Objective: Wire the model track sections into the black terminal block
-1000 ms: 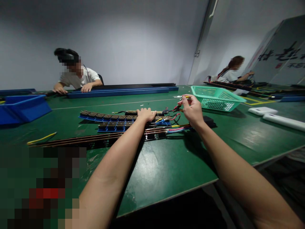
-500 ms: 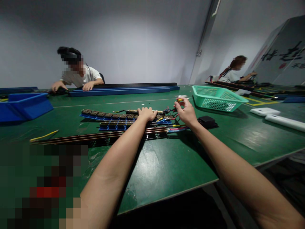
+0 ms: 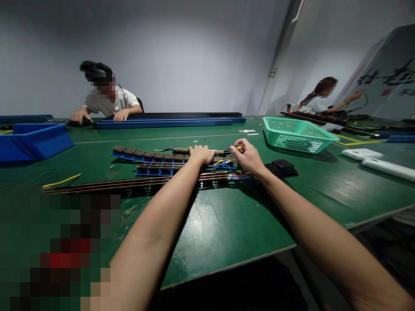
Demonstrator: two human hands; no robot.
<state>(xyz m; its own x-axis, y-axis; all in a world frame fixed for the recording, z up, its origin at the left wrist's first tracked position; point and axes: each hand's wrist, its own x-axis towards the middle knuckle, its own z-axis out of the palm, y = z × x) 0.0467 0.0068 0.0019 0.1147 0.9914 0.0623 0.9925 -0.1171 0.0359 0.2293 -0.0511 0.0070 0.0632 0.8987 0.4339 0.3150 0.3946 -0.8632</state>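
My left hand (image 3: 201, 154) rests with its fingers apart on top of long strip assemblies with blue bases (image 3: 155, 168) and metal rails. Thumb and fingers of my right hand (image 3: 248, 156) are pinched around coloured wires (image 3: 240, 148) at the right ends of those strips; red and yellow show between the fingertips. Nearer to me lies a long dark strip with copper-coloured rails (image 3: 129, 185), and pink and blue wires leave its right end. A black block (image 3: 282, 167) sits just right of my right hand.
A green basket (image 3: 300, 137) stands at the right, near white plastic pieces (image 3: 389, 167). At the far left is a blue bin (image 3: 35, 142). Across the green table (image 3: 227, 242), one person handles something beside blue rails (image 3: 165, 124); another person sits at the far right.
My right hand has moved slightly left and down with the wires, closer to the strip ends. My left hand stays on the strips. The far-right person's arm has risen.
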